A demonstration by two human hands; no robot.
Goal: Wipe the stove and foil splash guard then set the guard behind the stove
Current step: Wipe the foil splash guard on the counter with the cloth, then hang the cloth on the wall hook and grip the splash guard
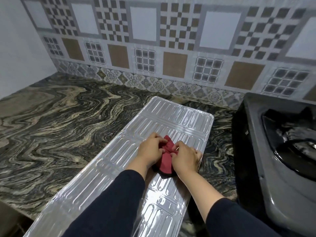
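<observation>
The silver ribbed foil splash guard [109,168] lies flat on the marbled countertop, running from the near edge toward the tiled wall. A red cloth [166,160] with a dark edge is bunched on the guard's middle. My left hand [150,149] and my right hand [185,158] both grip the cloth, fingers curled into its folds, pressing it on the foil. The dark glass-topped stove [253,142] stands to the right of the guard, with a black pan support visible on it.
The dark swirled stone countertop [59,125] stretches left and behind the guard up to the patterned tile wall [153,48]. A white wall meets it at the far left. A narrow strip of counter separates guard and stove.
</observation>
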